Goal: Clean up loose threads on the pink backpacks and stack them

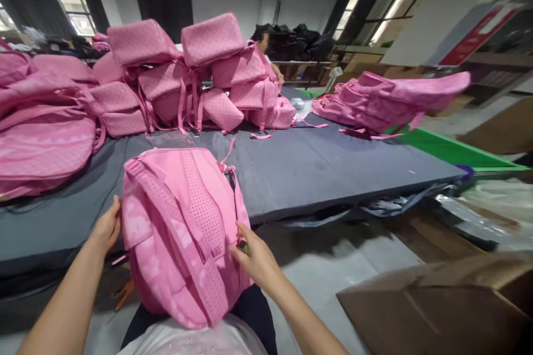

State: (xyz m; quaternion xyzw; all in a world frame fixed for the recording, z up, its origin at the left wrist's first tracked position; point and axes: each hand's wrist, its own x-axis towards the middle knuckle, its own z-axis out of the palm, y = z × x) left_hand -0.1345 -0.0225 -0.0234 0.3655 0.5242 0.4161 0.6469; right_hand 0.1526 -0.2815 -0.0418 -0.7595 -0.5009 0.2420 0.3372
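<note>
A pink backpack (183, 233) stands in front of me, its strap side facing me, its lower end resting on clear plastic (195, 341) over my lap and its top leaning against the grey table (316, 172). My left hand (107, 226) grips its left edge, fingers curled behind it. My right hand (255, 258) holds its right edge, fingers pressed on the fabric, with something small and green showing at the fingertips.
Stacks of pink bags (183, 77) cover the table's far side and left end (37, 122). Another pile of pink backpacks (387, 102) lies at the right on a green surface (449, 150). A person (266, 52) sits behind the stacks. A cardboard box (449, 305) is at my right.
</note>
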